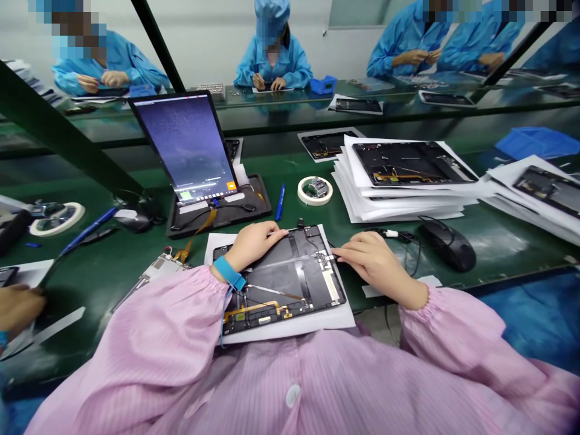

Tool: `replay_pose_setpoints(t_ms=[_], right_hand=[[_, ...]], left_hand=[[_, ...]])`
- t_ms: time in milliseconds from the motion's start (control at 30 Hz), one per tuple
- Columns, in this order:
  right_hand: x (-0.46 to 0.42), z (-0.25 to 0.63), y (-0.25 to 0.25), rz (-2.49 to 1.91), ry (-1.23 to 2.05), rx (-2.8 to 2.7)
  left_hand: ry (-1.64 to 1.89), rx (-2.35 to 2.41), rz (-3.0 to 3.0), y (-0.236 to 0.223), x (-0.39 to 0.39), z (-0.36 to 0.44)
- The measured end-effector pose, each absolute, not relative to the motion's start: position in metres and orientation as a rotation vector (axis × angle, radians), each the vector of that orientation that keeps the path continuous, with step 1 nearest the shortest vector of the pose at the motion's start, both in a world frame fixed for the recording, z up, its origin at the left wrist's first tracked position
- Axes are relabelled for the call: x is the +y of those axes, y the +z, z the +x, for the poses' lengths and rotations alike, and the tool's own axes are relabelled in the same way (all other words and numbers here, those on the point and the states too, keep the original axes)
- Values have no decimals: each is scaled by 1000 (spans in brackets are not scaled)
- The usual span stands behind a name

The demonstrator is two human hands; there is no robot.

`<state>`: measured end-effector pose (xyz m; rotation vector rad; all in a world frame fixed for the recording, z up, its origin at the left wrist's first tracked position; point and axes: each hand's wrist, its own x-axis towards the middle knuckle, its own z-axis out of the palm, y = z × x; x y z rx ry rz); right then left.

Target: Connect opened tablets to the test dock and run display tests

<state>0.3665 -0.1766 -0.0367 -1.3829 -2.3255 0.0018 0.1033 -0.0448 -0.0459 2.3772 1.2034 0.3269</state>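
Observation:
An opened tablet housing (276, 266) with exposed boards and orange flex cables lies on white paper (342, 317) in front of me. My left hand (254, 243), with a blue wrist strap (230, 273) below it, rests over the housing's upper left part, fingers stretched toward the far edge. My right hand (374, 263) is at the housing's right edge, beside a small circuit board (324, 260). Its thumb and fingers are pinched together; what they hold is hidden. Behind this hand runs a black cable with a white tag (390, 234).
A lit tablet screen (188, 148) stands behind left. Beyond are a blue pen (281, 202), a tape roll (315, 191) and stacked papers with a tablet housing (414, 163). A black mouse (447, 243) lies right. A co-worker's hand (20, 308) is far left; several people sit opposite.

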Motion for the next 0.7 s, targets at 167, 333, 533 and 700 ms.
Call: replay_pose_setpoints(t_ms=[167, 333, 533, 700], right_hand=[[-175, 366, -36, -1386, -33, -2350], [-174, 359, -38, -1369, -4, -2352], [-172, 357, -50, -1361, 52, -2284], [-169, 362, -57, -1416, 119, -2227]], left_hand=[[324, 1198, 2383, -47, -45, 103], [325, 1226, 2384, -46, -44, 104], [361, 1213, 2356, -47, -44, 106], [530, 1188, 2348, -32, -43, 99]])
